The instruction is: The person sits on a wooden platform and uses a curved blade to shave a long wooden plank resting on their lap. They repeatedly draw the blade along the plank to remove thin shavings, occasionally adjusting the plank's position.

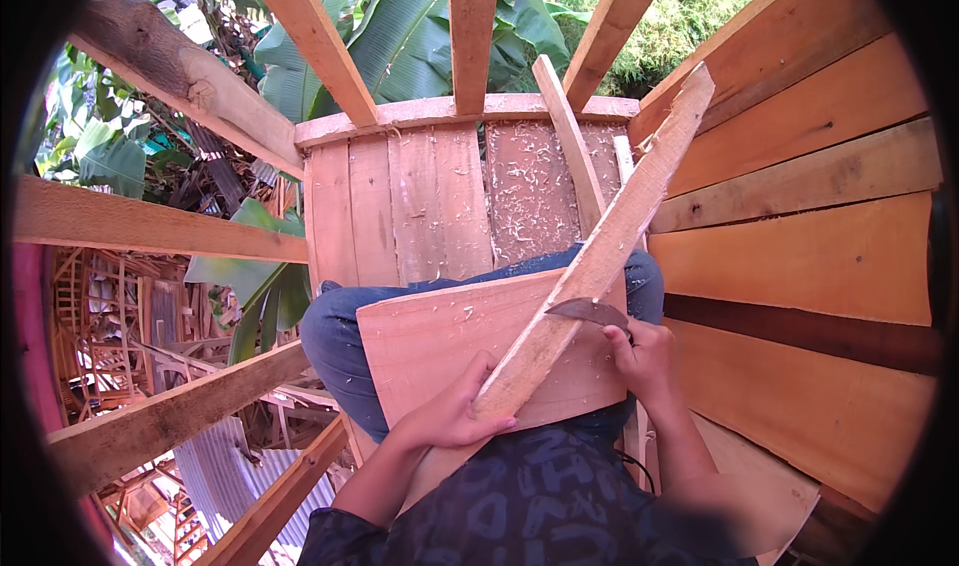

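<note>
My left hand (458,414) is closed around the lower end of a long, rough wooden strip (611,251), which slants up and away to the right. The strip's far end looks jagged, with small curls of wood along its edge. In my right hand (644,362) is a knife with a dark curved blade (591,312); the blade lies across the strip around its middle. Under the strip, a flat wooden board (430,331) rests on my lap over my jeans. Bits of shaving are scattered on the board. The knife's handle is hidden in my fist.
Another narrow slat (571,141) leans against the far edge of the plank floor (400,196), where pale shavings (529,191) lie. Wooden bars (180,241) surround me at left and ahead. Horizontal planks (799,261) form a wall at right. Beyond are banana leaves (400,41) and corrugated metal (285,481).
</note>
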`<state>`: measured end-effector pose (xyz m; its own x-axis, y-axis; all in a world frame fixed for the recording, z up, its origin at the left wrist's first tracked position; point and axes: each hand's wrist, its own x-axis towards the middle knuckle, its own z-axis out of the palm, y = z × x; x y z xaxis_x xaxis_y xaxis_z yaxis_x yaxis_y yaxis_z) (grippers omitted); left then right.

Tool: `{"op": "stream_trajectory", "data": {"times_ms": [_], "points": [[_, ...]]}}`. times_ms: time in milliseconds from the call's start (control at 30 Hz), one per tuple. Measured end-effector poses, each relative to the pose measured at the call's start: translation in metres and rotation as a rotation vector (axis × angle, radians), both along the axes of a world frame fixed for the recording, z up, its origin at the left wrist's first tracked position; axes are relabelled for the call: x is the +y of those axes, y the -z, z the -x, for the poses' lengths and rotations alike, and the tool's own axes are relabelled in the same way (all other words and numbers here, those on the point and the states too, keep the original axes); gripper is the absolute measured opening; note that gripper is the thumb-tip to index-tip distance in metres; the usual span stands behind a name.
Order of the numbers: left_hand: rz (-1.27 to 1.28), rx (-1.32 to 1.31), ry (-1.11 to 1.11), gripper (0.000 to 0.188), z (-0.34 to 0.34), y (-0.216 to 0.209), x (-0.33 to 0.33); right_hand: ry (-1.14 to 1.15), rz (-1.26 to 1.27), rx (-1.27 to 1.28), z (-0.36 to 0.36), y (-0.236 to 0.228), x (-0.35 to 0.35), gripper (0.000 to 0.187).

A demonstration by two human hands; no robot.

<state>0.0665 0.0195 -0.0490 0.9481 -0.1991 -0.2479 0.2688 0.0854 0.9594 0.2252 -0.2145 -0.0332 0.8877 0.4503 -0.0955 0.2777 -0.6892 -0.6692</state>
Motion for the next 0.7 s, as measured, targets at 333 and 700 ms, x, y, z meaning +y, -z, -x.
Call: {"op": "stream_trajectory", "data": {"times_ms": [333, 700], "points": [[0.154, 0.104, -0.065, 0.057, 0.000, 0.007, -0.002, -0.029, 0.081, 0.061, 0.007, -0.009, 0.018, 0.048], [0.245, 0.118, -0.038, 0.053, 0.008, 0.008, 0.004, -0.090, 0.010, 0.088, 0.017, -0.011, 0.013, 0.050]]}}
